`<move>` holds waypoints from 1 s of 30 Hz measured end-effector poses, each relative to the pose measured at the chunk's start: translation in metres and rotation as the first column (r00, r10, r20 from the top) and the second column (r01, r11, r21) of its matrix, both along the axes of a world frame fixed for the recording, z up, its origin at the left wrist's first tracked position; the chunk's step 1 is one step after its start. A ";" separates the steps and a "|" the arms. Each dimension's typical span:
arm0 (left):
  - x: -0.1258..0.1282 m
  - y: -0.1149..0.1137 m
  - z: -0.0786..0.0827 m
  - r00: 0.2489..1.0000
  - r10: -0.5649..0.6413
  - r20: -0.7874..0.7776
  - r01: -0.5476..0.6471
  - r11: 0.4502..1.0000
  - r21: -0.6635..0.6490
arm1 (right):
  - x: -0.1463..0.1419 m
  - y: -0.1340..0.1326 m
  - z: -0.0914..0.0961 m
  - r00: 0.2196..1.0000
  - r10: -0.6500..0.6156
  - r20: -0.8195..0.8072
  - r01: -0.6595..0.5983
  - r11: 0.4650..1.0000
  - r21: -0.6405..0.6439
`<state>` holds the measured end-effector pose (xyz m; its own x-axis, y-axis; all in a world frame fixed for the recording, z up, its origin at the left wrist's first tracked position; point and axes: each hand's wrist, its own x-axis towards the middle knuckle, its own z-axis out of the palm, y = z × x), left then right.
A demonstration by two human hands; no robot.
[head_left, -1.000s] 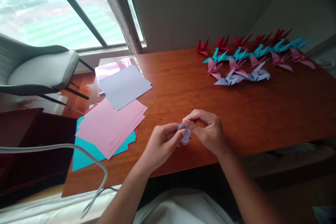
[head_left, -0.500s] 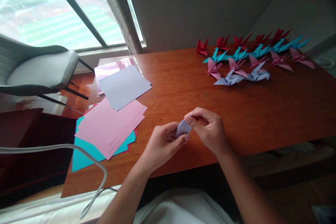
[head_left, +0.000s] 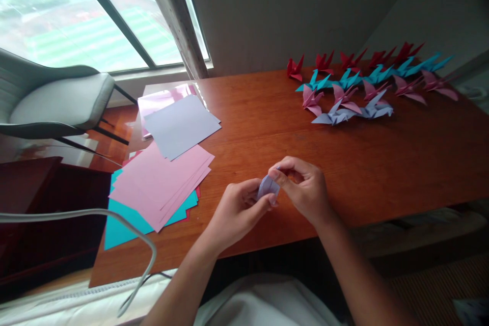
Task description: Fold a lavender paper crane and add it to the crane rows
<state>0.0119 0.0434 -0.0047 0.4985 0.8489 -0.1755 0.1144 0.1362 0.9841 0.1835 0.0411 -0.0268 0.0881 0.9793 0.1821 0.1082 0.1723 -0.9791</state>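
Observation:
Between my two hands is a small piece of folded lavender paper (head_left: 268,187), held above the front part of the wooden table (head_left: 252,127). My left hand (head_left: 237,209) is closed on its left and lower side, thumb in front and fingers behind. At the paper's upper right corner, my right hand (head_left: 304,188) pinches the edge between thumb and forefinger. The fingers cover part of the paper, so its full folded shape is hidden.
Rows of folded paper cranes stand at the back right: red (head_left: 294,69), blue (head_left: 314,81), pink (head_left: 312,100) and lavender (head_left: 336,114). Lavender sheets (head_left: 181,125), pink sheets (head_left: 160,178) and blue sheets (head_left: 122,229) lie left. A grey cable (head_left: 151,252) curves near the front left.
My left thumb and fingers have shifted very slightly on the folded lavender paper, which tilts a little. My right hand keeps its pinch in the same place.

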 end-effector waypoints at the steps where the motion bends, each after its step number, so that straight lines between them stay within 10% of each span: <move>1: -0.001 0.001 0.001 1.000 -0.019 -0.001 0.019 1.000 -0.005 | 0.000 0.000 0.001 1.000 0.005 0.001 -0.005 1.000 0.000; 16: -0.002 0.004 0.002 0.984 0.177 0.021 -0.174 0.979 -0.106 | -0.002 0.000 0.003 0.989 0.141 -0.031 -0.144 0.981 -0.130; 30: 0.000 0.003 -0.001 0.990 0.128 0.065 -0.119 0.985 -0.126 | -0.002 0.000 0.006 0.988 0.155 -0.016 -0.156 0.982 -0.108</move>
